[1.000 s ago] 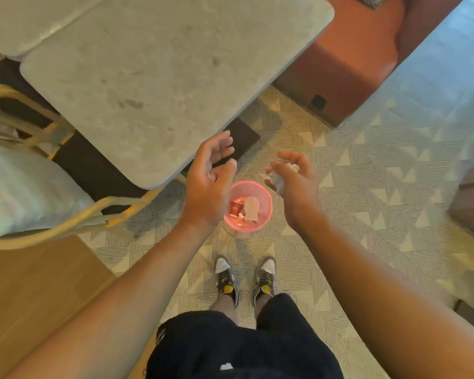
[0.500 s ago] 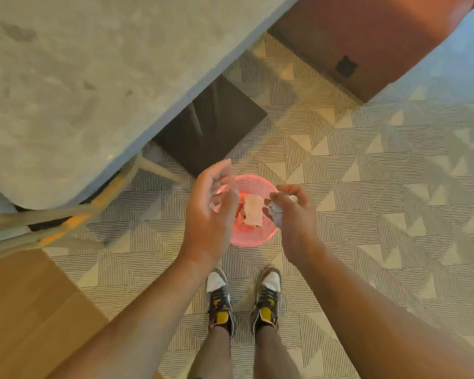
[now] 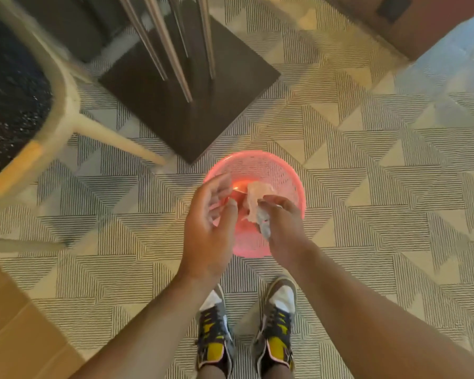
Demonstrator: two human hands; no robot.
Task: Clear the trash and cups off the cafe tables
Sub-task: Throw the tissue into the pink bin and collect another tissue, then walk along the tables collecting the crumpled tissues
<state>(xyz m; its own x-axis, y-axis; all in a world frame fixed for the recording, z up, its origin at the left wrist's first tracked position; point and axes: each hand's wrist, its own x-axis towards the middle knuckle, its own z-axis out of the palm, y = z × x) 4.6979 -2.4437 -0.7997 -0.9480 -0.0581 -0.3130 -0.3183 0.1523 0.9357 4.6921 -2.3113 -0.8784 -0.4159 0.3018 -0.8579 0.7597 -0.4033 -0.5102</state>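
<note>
Directly below both hands, a pink mesh bin [image 3: 271, 168] is standing on the patterned carpet [image 3: 367, 165], its near rim hidden behind them. The right hand [image 3: 283, 228] is curling closed around a crumpled whitish wad of trash [image 3: 263, 225], most of which is buried in the fist. The left hand [image 3: 210, 228] is hanging beside it with fingers loosely spread, gripping nothing. Between the two hands, a pale crumpled paper [image 3: 255, 196] is lying inside the bin; something reddish under it is too blurred to identify. Beyond the hands, the table is showing only its dark square base [image 3: 203, 105] and metal legs [image 3: 173, 45], cut off at the top edge. Left of the left hand, a cream chair frame [image 3: 66, 110] is blurring. Nearer than the hands, two sneakers [image 3: 246, 332] are standing on the carpet.
</note>
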